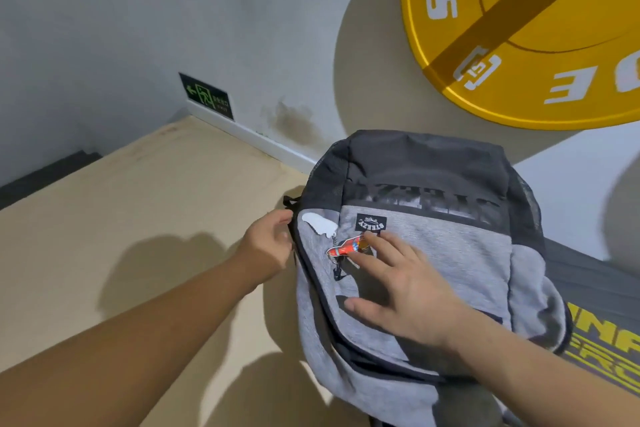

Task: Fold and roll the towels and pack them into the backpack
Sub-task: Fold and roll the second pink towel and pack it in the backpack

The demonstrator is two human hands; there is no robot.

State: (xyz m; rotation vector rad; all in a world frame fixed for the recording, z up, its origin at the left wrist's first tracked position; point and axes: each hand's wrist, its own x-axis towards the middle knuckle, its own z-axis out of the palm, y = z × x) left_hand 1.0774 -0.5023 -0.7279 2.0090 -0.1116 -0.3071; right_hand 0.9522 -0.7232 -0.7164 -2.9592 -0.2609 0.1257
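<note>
Head view: I see both forearms reaching forward over a pale, smooth wooden desk point(145, 218) toward a backpack point(450, 253) lying front-up at the desk's right side, its far end against the wall.

My left hand point(268, 246) is at the backpack's left edge, wrist straight, fingers curled inward and pinched near the dark zipper line; I cannot tell whether it actually grips a zipper pull or only touches the seam.

My right hand point(398, 291) lies flat on the grey front panel, fingers spread wide and extended, palm down, holding nothing. Its index fingertip touches a small red and orange charm point(344, 248) hanging at the front pocket; the thumb points left across the fabric.

The backpack is soft and slumped, made of heathered grey knit cloth below and black mesh-like fabric above, with black piping along the curved zipper. A small black woven label point(370, 222) with white lettering sits near the centre, and large black letters run across the boundary of the two fabrics. A white leaf-shaped patch point(320, 224) lies near the left edge.

On the grey plaster wall hangs a yellow disc point(519, 45), glossy, with white characters. A green exit sign point(206, 97) sits low on the wall above a white baseboard. A dark mat with yellow lettering point(609, 350) shows at the right.
</note>
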